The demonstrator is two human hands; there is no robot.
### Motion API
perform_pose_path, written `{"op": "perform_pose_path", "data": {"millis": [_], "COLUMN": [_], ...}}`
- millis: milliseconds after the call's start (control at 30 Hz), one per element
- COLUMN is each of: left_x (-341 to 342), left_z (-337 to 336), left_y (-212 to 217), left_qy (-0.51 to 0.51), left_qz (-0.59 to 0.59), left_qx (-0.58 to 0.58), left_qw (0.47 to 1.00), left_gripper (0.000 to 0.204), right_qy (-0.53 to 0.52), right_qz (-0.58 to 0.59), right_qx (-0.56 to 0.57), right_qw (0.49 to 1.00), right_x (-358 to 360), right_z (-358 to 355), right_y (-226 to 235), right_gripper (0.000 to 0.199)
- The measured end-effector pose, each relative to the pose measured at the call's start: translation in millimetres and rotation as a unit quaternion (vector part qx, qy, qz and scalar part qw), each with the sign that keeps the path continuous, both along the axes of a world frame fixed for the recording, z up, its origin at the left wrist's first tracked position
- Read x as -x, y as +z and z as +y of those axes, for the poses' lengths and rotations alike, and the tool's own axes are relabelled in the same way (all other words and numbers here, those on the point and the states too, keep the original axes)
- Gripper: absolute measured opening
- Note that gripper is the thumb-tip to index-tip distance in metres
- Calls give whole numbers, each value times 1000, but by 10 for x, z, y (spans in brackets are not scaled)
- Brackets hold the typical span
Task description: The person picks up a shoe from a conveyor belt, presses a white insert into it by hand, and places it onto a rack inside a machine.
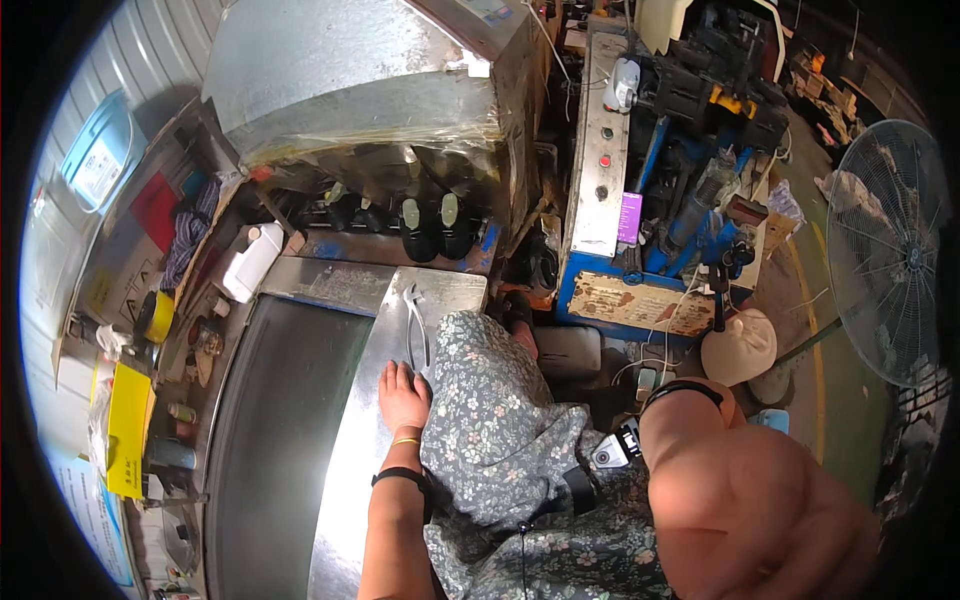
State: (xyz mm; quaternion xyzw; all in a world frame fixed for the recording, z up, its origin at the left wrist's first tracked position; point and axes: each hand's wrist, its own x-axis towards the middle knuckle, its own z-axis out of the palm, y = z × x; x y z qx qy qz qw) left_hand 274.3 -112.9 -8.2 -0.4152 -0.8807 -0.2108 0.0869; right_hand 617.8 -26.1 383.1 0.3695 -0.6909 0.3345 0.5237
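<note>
My left hand [403, 398] lies flat on the bare metal ledge [350, 440], fingers stretched forward and nothing in it. Just ahead of its fingertips rests a pair of metal pliers [415, 325], the handles pointing back toward the hand. My right hand [765, 500] is raised close to the camera at the lower right, large and blurred. Its fingers are mostly hidden, so what they hold, if anything, does not show. A small grey-white device [612, 450] with a black strap lies against my flowered clothing, beside the right arm.
Left of the ledge runs a dark conveyor belt [285, 400]. Black shoes [437, 232] on green-topped lasts stand under the metal hood [350, 90]. A white jug [253, 262] and yellow box [130, 430] sit at left. At right are a blue machine [640, 270], a cream container [740, 345] and a fan [890, 250].
</note>
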Motion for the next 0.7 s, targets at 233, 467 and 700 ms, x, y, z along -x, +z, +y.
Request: {"op": "perform_pose_path", "data": {"millis": [233,467,700], "left_x": [32,86,52], "left_z": [-81,-48,-9], "left_y": [-67,-104,-46], "left_qy": [1,-11,-3], "left_qz": [18,23,9], "left_qx": [-12,-6,9], "left_qw": [1000,1000,1000], "left_gripper": [46,45,44], "right_qy": [37,-83,-203], "right_qz": [76,254,182], "right_qx": [121,99,391], "right_qw": [989,959,879], "right_x": [384,899,938], "right_z": [-2,-94,-591], "right_y": [-380,-206,-414], "right_gripper": [21,21,30]}}
